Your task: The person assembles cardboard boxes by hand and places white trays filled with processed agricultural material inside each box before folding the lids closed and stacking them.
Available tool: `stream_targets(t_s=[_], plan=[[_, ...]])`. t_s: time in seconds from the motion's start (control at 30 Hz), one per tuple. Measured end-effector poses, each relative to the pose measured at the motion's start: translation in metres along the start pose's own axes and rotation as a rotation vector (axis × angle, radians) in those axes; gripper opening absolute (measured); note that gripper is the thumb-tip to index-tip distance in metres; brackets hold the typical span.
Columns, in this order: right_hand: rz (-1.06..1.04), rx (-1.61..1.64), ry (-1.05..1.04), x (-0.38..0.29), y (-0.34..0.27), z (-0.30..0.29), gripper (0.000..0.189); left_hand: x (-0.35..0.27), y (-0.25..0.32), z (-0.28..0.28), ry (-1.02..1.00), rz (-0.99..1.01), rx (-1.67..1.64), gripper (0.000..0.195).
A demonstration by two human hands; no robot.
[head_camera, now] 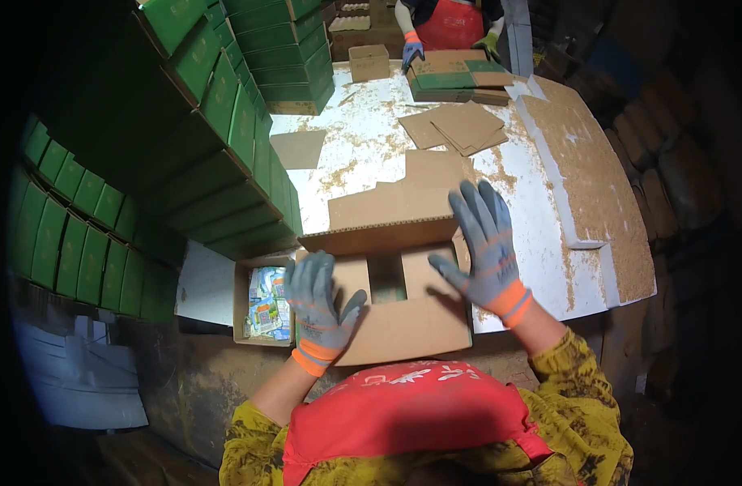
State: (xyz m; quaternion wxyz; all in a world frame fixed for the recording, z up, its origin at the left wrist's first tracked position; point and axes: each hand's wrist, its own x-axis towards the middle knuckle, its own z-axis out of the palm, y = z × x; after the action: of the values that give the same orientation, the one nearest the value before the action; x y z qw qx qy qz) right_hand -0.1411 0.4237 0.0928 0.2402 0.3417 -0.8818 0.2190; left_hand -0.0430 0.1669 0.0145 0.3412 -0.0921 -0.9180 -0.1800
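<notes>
Right before me at the table's near edge lies a cardboard box (pixel 407 331) with three flaps folded inward, a gap between them, and its far flap standing up. My left hand (pixel 319 304), in a grey glove with an orange cuff, is over the box's left side, fingers apart. My right hand (pixel 485 261), gloved alike, is spread at the right end of the raised flap (pixel 377 234); whether it touches the flap is unclear. Left of the box stands a small open carton (pixel 240 304) holding printed packets (pixel 266 307).
Tall stacks of green boxes (pixel 243 133) rise at the left. Flat cardboard pieces (pixel 462 127) lie farther back on the white table (pixel 517 212). Foam blocks (pixel 583 176) covered with brown grains line the right. A co-worker across holds flattened cartons (pixel 447 79) near a small box (pixel 369 62).
</notes>
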Motion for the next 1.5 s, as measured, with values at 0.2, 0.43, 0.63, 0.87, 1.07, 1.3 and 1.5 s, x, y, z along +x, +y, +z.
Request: stream_targets(t_s=[0.2,0.43,0.63,0.87,1.07,1.3,1.5], plan=[[0.025,0.391,-0.47,-0.065,0.003,0.003,0.037,-0.006,-0.013,-0.009,0.193,-0.246,-0.137,0.092],[1.406,1.363,-0.279,-0.1,0.07,0.058,0.063,0.015,0.009,-0.022,-0.365,-0.483,-0.052,0.045],[0.807,1.477,-0.343,-0.057,0.068,-0.011,0.04,0.004,-0.033,0.023,0.4,-0.704,-0.949,0.057],[-0.239,0.636,-0.67,-0.149,0.029,0.04,0.029,-0.018,-0.08,0.052,-0.306,-0.961,-1.235,0.062],[0.821,0.797,0.345,-0.17,0.185,0.047,0.069,-0.021,-0.068,0.041,-0.244,-1.188,-1.015,0.032],[1.748,-0.461,0.433,-0.39,0.581,0.059,0.091,-0.043,-0.119,0.08,-0.574,-0.435,-0.177,0.033],[1.381,0.766,1.47,-0.295,0.547,0.079,0.048,-0.006,-0.069,0.065,-0.319,-1.237,-0.769,0.035]])
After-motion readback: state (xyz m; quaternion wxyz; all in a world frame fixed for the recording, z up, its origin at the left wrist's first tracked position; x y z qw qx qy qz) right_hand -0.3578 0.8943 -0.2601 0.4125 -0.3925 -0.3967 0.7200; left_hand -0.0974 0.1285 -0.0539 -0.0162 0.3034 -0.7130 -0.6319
